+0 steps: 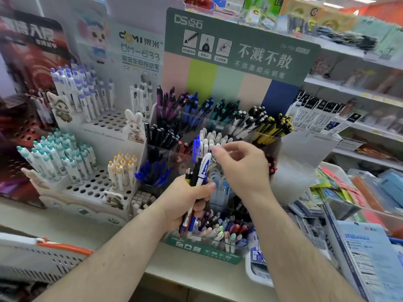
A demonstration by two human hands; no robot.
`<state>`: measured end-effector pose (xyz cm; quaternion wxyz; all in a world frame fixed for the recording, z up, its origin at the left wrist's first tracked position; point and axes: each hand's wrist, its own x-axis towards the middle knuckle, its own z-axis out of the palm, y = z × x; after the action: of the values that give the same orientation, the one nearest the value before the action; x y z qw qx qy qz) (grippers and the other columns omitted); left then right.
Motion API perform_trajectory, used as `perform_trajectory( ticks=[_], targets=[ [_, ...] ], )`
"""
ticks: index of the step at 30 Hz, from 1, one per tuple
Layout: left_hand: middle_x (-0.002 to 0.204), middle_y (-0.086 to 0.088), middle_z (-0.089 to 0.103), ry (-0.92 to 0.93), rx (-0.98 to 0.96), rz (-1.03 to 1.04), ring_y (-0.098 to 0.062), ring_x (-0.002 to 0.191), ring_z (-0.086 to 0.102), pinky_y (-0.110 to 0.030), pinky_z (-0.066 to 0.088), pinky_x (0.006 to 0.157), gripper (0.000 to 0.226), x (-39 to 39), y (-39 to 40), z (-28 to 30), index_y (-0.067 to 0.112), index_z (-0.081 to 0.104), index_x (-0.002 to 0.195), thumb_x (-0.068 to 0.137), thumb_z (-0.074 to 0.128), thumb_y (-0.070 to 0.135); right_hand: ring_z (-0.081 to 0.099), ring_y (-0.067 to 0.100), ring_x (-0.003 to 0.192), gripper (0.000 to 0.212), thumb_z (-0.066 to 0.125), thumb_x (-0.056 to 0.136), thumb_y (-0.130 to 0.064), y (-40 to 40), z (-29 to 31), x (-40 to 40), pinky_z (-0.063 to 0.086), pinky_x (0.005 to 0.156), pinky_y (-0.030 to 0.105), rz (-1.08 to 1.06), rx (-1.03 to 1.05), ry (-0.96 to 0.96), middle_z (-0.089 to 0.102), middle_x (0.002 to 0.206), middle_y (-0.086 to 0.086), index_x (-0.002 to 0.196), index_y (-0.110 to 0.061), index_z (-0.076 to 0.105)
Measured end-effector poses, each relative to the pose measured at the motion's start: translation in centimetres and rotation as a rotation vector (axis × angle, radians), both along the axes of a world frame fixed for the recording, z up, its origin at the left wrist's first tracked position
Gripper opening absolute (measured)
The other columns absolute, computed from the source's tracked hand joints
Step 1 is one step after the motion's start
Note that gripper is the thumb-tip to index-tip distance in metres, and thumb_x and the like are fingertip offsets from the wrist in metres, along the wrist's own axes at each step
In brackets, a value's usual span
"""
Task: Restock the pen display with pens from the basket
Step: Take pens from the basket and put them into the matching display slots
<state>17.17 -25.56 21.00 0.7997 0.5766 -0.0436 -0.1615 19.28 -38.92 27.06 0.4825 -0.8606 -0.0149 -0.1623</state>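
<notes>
**Left hand holds the pen bundle, right hand hovers over the display**

Your left hand (192, 199) is wrapped tight around a bundle of mixed pens (199, 171), tips down, caps up: a white-and-blue one, a blue clicker, a couple of dark ones. Your right hand (242, 166) sits just right of and above the bundle, fingers loosely curled toward the pen tops. It's blurred, so I can't tell whether the fingertips pinch anything; it looks empty.

Directly behind and below both hands is the green tiered pen display (218, 131), clear compartments already fairly full: white-capped pens (212, 139) right behind your right fingertips, black ones to the left, yellow-and-black to the right. The basket (43, 256), grey with an orange handle, is down by your left elbow.

Risks, as I judge them:
- Pulling one pen from a tight fist may drag out its neighbours, dropping them into the front mixed compartment below your left hand.
- The bundle is mixed, so it's easy to slot a pen into the wrong colour's compartment.
- Crowded compartments: forcing a pen in could tip others out.
</notes>
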Motion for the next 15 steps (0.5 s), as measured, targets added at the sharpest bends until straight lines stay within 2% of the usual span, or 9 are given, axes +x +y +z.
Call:
perform_trajectory(
  ticks=[2, 4, 6, 9, 12, 15],
  targets=[
    [0.054, 0.000, 0.041, -0.013, 0.043, 0.000, -0.014, 0.046, 0.032, -0.027, 0.030, 0.045, 0.022, -0.1, -0.2, 0.0, 0.011, 0.052, 0.074, 0.093, 0.061, 0.005, 0.055, 0.002, 0.059, 0.021, 0.077, 0.081, -0.042, 1.1, -0.2, -0.7, 0.044, 0.058, 0.018, 0.067, -0.004, 0.064, 0.060, 0.066, -0.010, 0.088, -0.024, 0.068],
    [0.056, -0.002, 0.038, -0.025, 0.056, -0.009, -0.015, 0.046, 0.032, -0.028, 0.030, 0.045, 0.021, -0.1, -0.2, -0.1, 0.011, 0.052, 0.074, 0.093, 0.063, 0.008, 0.053, 0.003, 0.056, 0.013, 0.076, 0.082, -0.030, 1.5, -0.6, -0.8, 0.046, 0.058, 0.022, 0.061, -0.027, 0.064, 0.059, 0.060, -0.011, 0.078, -0.022, 0.067],
    [0.056, 0.000, 0.040, -0.017, 0.058, -0.042, -0.014, 0.046, 0.033, -0.027, 0.031, 0.045, 0.024, -0.2, 0.1, -0.2, 0.009, 0.049, 0.078, 0.091, 0.064, 0.023, 0.061, 0.007, 0.057, 0.011, 0.071, 0.082, -0.019, 1.2, -0.7, -0.6, 0.052, 0.060, 0.030, 0.013, 0.017, 0.064, 0.064, 0.058, -0.008, 0.072, -0.023, 0.069],
    [0.056, 0.003, 0.046, 0.046, -0.036, -0.058, -0.011, 0.044, 0.036, -0.023, 0.033, 0.044, 0.037, -0.1, 0.8, -0.4, 0.007, 0.049, 0.081, 0.081, 0.060, 0.042, 0.068, 0.019, 0.061, 0.011, 0.069, 0.083, -0.011, 0.2, -0.2, -0.6, 0.059, 0.061, 0.041, -0.076, 0.203, 0.047, 0.071, 0.066, 0.001, 0.081, -0.020, 0.074],
    [0.061, -0.002, 0.047, 0.088, -0.144, -0.016, -0.010, 0.042, 0.036, -0.022, 0.033, 0.042, 0.036, 0.1, 1.7, -0.9, 0.009, 0.051, 0.078, 0.080, 0.059, 0.044, 0.065, 0.011, 0.052, 0.009, 0.067, 0.088, -0.004, -1.4, 0.3, -0.8, 0.055, 0.051, 0.024, -0.216, 0.481, 0.020, 0.070, 0.067, 0.004, 0.093, -0.008, 0.073],
    [0.066, -0.009, 0.038, 0.062, -0.173, 0.013, -0.011, 0.042, 0.035, -0.023, 0.034, 0.041, 0.028, 0.4, 2.3, -1.2, 0.010, 0.060, 0.066, 0.081, 0.063, 0.033, 0.065, 0.010, 0.052, 0.009, 0.065, 0.091, -0.003, -2.6, -0.2, -0.8, 0.053, 0.050, 0.020, -0.311, 0.685, 0.029, 0.070, 0.069, 0.004, 0.099, -0.005, 0.069]
  ],
)
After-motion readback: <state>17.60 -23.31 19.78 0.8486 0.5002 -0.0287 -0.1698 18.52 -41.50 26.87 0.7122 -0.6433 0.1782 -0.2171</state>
